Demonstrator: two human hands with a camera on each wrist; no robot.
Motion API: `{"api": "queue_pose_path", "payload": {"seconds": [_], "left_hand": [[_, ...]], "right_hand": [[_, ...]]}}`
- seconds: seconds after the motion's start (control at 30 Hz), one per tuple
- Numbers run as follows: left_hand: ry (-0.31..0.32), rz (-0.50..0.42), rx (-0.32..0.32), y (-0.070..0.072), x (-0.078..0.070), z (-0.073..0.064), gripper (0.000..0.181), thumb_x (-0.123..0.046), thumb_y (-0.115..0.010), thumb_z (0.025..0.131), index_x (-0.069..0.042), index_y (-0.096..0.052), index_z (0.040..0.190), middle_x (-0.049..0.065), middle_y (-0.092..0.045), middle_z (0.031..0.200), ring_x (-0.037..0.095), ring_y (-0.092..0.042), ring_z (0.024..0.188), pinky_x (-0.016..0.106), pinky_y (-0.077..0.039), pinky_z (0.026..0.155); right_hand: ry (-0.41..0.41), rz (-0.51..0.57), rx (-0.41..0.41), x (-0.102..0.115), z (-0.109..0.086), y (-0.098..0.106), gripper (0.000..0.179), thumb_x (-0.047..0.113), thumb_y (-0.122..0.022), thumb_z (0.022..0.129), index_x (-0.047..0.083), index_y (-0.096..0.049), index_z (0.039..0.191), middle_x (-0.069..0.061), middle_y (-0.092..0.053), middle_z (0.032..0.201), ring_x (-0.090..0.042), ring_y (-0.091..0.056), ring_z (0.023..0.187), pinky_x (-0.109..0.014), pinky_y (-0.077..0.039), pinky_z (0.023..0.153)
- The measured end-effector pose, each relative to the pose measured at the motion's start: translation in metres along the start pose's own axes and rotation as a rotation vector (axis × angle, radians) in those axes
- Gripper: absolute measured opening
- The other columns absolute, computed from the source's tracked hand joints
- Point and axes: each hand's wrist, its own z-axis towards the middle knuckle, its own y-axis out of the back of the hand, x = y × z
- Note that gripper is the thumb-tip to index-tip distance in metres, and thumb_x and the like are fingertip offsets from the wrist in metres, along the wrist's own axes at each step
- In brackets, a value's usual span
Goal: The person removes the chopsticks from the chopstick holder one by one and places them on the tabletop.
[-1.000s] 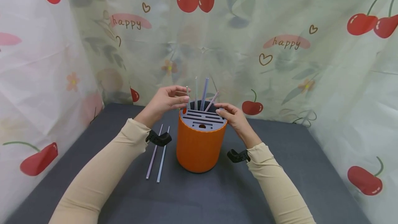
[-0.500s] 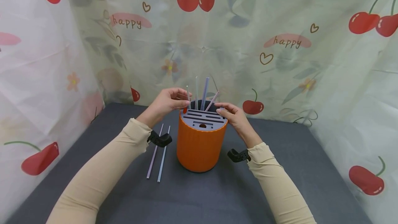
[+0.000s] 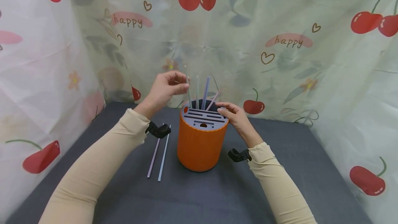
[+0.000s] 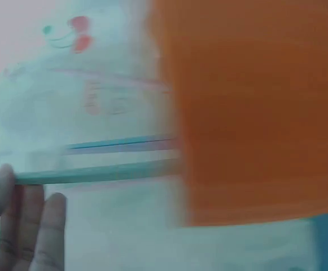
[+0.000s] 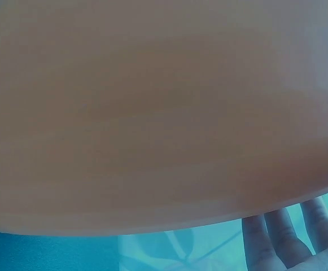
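An orange round knife block (image 3: 200,148) with a grey slotted top stands upright on the table. My left hand (image 3: 166,87), raised above its back left rim, pinches a pale green chopstick (image 3: 189,94) between thumb and fingers. The chopstick's lower end is hidden inside the block; the left wrist view shows this chopstick (image 4: 101,173) blurred. At the right rim, my right hand (image 3: 234,116) holds the block with the thumb near the top edge and the fingers against the side. Several other chopsticks, among them a purple one (image 3: 205,94) and a pink one (image 3: 213,100), lean in the back opening.
On the dark table (image 3: 264,182), left of the block, lie a purple chopstick (image 3: 153,158) and a blue chopstick (image 3: 164,155), side by side. A cherry-patterned curtain (image 3: 217,44) hangs behind and at both sides.
My left hand has risen, drawing the pale green chopstick upward so that more of it stands above the rim. The right hand stays at the block's right rim.
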Motion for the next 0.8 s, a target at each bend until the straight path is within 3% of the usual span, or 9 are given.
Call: {"api": "queue_pose_path", "payload": {"seconds": [0.13, 0.2, 0.3, 0.37, 0.43, 0.5, 0.7, 0.8], "left_hand": [[-0.176, -0.222, -0.113, 0.017, -0.049, 0.008, 0.016, 0.005, -0.068, 0.079, 0.0, -0.066, 0.094, 0.01, -0.063, 0.094, 0.018, -0.062, 0.077, 0.032, -0.055, 0.077], [-0.217, -0.301, -0.174, 0.028, -0.07, 0.01, 0.021, 0.005, -0.07, 0.077, 0.0, -0.065, 0.098, 0.01, -0.062, 0.091, 0.019, -0.061, 0.077, 0.033, -0.056, 0.076], [-0.205, -0.355, -0.249, 0.047, -0.086, 0.011, 0.031, 0.002, -0.073, 0.074, 0.0, -0.065, 0.104, 0.01, -0.059, 0.087, 0.019, -0.062, 0.076, 0.033, -0.057, 0.073], [-0.138, -0.347, -0.287, 0.059, -0.084, 0.011, 0.036, 0.001, -0.074, 0.073, -0.003, -0.065, 0.108, 0.01, -0.059, 0.086, 0.019, -0.063, 0.075, 0.032, -0.057, 0.07], [-0.049, -0.319, -0.305, 0.071, -0.07, 0.011, 0.04, 0.002, -0.073, 0.074, -0.006, -0.064, 0.112, 0.009, -0.061, 0.086, 0.019, -0.064, 0.075, 0.031, -0.057, 0.07], [0.055, -0.25, -0.309, 0.082, -0.046, 0.009, 0.045, 0.003, -0.072, 0.075, -0.009, -0.062, 0.118, 0.008, -0.062, 0.085, 0.017, -0.065, 0.074, 0.029, -0.057, 0.069], [0.344, 0.103, -0.193, 0.113, 0.052, -0.007, 0.057, -0.002, -0.065, 0.084, -0.006, -0.045, 0.137, 0.004, -0.065, 0.086, 0.011, -0.065, 0.071, 0.026, -0.056, 0.067], [0.45, 0.193, -0.127, 0.123, 0.098, -0.018, 0.056, 0.0, -0.063, 0.086, -0.001, -0.042, 0.137, 0.011, -0.066, 0.091, 0.01, -0.065, 0.072, 0.026, -0.056, 0.067]], "right_hand": [[-0.001, -0.003, -0.006, 0.001, 0.0, 0.001, 0.035, 0.025, -0.064, 0.089, 0.009, -0.06, 0.12, -0.004, -0.053, 0.118, -0.017, -0.055, 0.095, -0.025, -0.051, 0.082], [-0.001, -0.004, -0.005, 0.001, 0.0, 0.001, 0.035, 0.026, -0.064, 0.088, 0.011, -0.06, 0.119, -0.005, -0.053, 0.119, -0.017, -0.055, 0.095, -0.025, -0.051, 0.083], [-0.003, -0.006, -0.005, 0.001, -0.001, 0.001, 0.036, 0.028, -0.065, 0.088, 0.011, -0.06, 0.119, -0.006, -0.053, 0.12, -0.018, -0.055, 0.096, -0.025, -0.051, 0.083], [0.0, -0.009, -0.003, 0.001, 0.0, 0.001, 0.036, 0.028, -0.065, 0.088, 0.011, -0.06, 0.119, -0.006, -0.052, 0.121, -0.018, -0.055, 0.096, -0.025, -0.051, 0.083], [-0.001, -0.008, -0.006, 0.001, 0.0, 0.001, 0.037, 0.029, -0.066, 0.087, 0.011, -0.06, 0.119, -0.005, -0.052, 0.121, -0.018, -0.055, 0.096, -0.025, -0.051, 0.082], [-0.003, -0.007, -0.002, 0.0, 0.001, 0.002, 0.037, 0.029, -0.066, 0.087, 0.011, -0.06, 0.119, -0.005, -0.052, 0.122, -0.019, -0.054, 0.096, -0.025, -0.051, 0.083], [-0.022, -0.013, 0.009, 0.001, 0.0, 0.002, 0.039, 0.027, -0.064, 0.089, 0.008, -0.058, 0.122, -0.006, -0.053, 0.12, -0.019, -0.056, 0.096, -0.026, -0.051, 0.084], [-0.025, -0.018, 0.008, 0.001, 0.0, 0.002, 0.041, 0.026, -0.062, 0.09, 0.006, -0.056, 0.124, -0.008, -0.053, 0.119, -0.018, -0.056, 0.096, -0.025, -0.051, 0.084]]}}
